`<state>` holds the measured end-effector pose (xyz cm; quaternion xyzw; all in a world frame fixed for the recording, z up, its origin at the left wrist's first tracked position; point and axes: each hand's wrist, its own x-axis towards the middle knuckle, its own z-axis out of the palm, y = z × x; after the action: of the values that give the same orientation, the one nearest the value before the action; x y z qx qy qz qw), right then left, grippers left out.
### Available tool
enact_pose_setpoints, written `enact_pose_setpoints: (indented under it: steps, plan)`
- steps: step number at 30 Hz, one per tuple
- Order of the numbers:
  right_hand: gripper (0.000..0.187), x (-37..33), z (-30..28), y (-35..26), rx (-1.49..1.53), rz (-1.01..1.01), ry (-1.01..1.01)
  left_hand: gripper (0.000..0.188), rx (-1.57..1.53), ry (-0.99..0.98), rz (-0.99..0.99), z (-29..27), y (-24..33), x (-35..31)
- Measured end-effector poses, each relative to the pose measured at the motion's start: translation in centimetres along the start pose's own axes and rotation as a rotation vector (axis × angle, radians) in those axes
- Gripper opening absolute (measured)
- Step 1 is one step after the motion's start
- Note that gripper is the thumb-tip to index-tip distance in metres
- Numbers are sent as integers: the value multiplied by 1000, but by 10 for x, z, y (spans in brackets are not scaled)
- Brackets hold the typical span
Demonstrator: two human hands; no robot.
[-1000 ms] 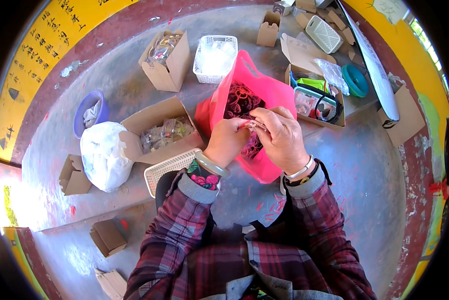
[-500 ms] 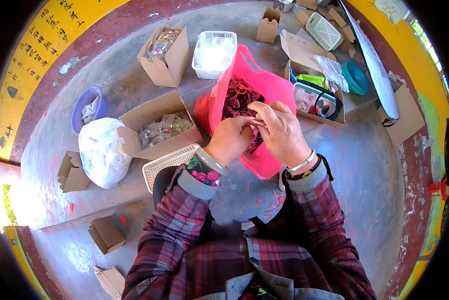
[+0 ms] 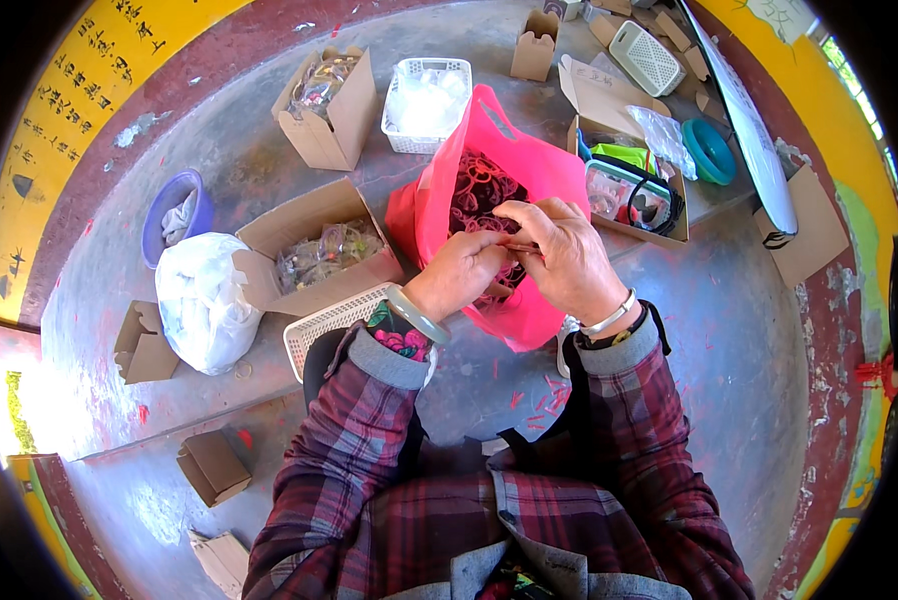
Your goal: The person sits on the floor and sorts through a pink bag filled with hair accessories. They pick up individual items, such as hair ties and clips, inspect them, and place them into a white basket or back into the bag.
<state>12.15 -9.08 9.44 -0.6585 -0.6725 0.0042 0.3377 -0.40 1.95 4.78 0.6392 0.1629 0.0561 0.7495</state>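
Note:
My left hand [image 3: 461, 274] and my right hand [image 3: 567, 258] meet at the fingertips over the mouth of a bright pink carrier bag [image 3: 552, 172]. Both are closed in a pinch on something small and thin, too hidden by the fingers to name. Inside the bag lies a tangled heap of dark and pink loops [image 3: 481, 190], partly covered by my hands. A pale bangle circles each wrist, and plaid sleeves with grey cuffs cover my forearms.
Left of the bag stand an open cardboard box [image 3: 259, 236] of small clear packets, a cream basket [image 3: 304, 340] and a white plastic bag [image 3: 204, 310]. Farther off are a white basket [image 3: 409, 138] and another carton [image 3: 329, 140]. An open box of goods [image 3: 677, 222] sits right.
My hands stay together over the bag with a small shift of the fingers. My left wrist has turned slightly and moved a little left.

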Motion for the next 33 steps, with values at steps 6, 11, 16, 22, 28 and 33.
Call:
enact_pose_setpoints:
  steps: [6, 11, 16, 22, 28, 33]
  plan:
    - [51, -1, -2, -4, 85, 117, -62, 33, -147, 23, -46, 4, 2, -3]
    - [57, 0, -3, 1, 199, 93, -69, 34, -204, 6, -14, 2, -6, 1]
    - [61, -1, -4, 3, 125, -3, -62, 35, -151, 0, -4, 4, 5, -1]
    - [63, -1, 3, 3, 288, 77, -189, 34, -161, 9, -17, 3, 2, -2]
    - [63, -4, 8, 9, 548, 501, -79, 36, -43, 197, 92, 3, 9, -4]
    - [58, -5, 6, 29, 1199, 644, 412, 33, -221, 567, 322, -10, 7, 0]
